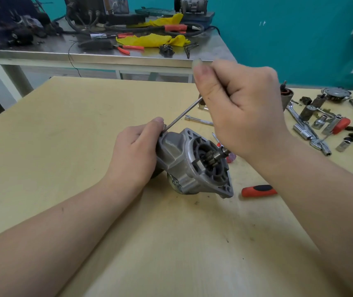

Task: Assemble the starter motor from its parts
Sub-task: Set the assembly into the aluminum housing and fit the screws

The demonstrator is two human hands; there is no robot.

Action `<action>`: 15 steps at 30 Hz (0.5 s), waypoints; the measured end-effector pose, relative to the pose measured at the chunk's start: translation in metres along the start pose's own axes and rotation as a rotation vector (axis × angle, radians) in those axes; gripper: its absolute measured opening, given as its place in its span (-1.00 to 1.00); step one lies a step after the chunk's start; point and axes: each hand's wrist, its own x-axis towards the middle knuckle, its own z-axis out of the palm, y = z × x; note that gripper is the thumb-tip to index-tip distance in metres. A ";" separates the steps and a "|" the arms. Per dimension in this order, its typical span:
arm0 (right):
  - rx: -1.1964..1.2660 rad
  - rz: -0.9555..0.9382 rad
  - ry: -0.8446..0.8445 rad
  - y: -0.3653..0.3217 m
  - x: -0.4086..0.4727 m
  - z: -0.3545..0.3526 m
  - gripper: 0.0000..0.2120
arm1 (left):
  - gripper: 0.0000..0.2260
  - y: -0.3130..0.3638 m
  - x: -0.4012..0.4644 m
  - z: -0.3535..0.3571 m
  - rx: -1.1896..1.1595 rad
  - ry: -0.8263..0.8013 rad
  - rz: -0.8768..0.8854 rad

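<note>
The starter motor (pixel 195 163), a grey cast aluminium housing with its pinion gear facing me, lies on the pale wooden table (pixel 75 146). My left hand (pixel 137 151) grips its left side, the thumb near a small screw at the housing's top edge. My right hand (pixel 240 108) is closed in a fist on a screwdriver (pixel 184 113). The metal shaft slants down-left, and its tip meets the housing by my left thumb. The screwdriver's handle is hidden inside the fist.
A red-and-black tool handle (pixel 259 190) lies just right of the motor. Sockets, wrenches and other motor parts (pixel 321 125) cover the table's right side. A long bolt (pixel 199 120) lies behind the motor. A cluttered steel bench (pixel 107 54) stands beyond the table.
</note>
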 end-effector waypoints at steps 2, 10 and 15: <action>0.038 0.101 -0.019 -0.004 0.001 0.000 -0.52 | -0.38 0.000 -0.001 0.000 -0.005 0.003 0.007; 0.574 0.728 -0.338 -0.006 0.017 -0.016 -0.68 | -0.39 0.002 -0.006 -0.002 0.022 -0.018 0.052; 0.876 0.654 -0.380 0.002 0.016 -0.017 -0.79 | -0.41 0.003 -0.005 -0.003 0.017 -0.022 0.048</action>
